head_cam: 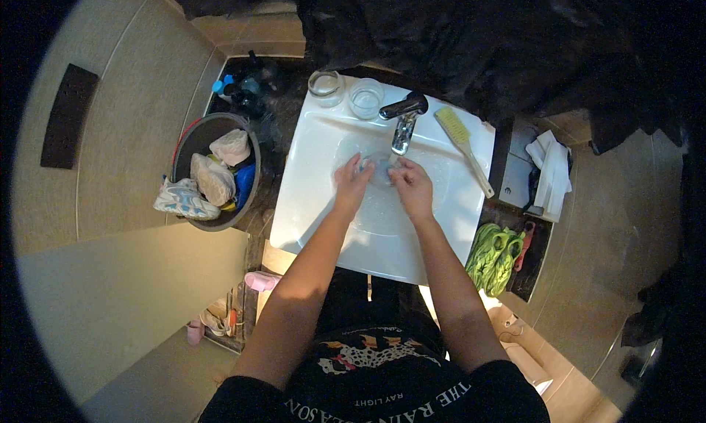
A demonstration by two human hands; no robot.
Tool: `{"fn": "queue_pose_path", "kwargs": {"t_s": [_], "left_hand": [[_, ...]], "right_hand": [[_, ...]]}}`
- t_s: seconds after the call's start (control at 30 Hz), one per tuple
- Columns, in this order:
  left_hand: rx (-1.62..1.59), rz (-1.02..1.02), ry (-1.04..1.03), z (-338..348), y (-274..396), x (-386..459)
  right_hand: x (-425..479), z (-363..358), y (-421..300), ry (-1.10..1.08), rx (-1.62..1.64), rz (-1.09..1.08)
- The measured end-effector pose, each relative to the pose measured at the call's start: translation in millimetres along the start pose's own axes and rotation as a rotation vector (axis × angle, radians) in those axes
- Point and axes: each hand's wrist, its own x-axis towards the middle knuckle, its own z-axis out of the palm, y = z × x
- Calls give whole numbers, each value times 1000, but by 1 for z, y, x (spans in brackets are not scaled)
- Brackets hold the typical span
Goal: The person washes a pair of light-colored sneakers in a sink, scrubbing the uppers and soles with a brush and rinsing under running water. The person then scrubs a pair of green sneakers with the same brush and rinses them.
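Both my hands are in a white washbasin (309, 202), below a chrome faucet (404, 131) from which water runs. Between them is a round clear glass vessel (380, 168), its exact kind hard to tell. My left hand (353, 180) holds its left side with the fingertips, and my right hand (411, 186) grips its right side under the spout. Two clear glass jars or cups stand on the basin's back ledge: one glass (326, 87) at the corner, another glass (365, 99) beside it. Right of the faucet lies a scrubbing brush (460, 142) with yellow bristles.
Left of the basin, a dark bucket (253, 197) holds several shoes, including a white sneaker (186, 198) at its rim. Blue-capped bottles (223, 87) stand behind it. To the right are a tissue box (515, 172) with white tissues (549, 164), green shoes (495, 257) and a red-handled object (525, 246).
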Motion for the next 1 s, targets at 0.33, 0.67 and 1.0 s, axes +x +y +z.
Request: {"fn": "queue_pose_path", "kwargs": {"t_s": [0.33,0.67,1.0], "left_hand": [[-922,-573,-430,-30,23,-20],[-798,-653,-605,-48,21,-34],[-208,184,-219,-11,-3,-46]], "right_hand": [[-19,-17,-18,11,93,16],[-21,-37,-7,-315,567,205],[-21,-7,42,-57,737,578]]}}
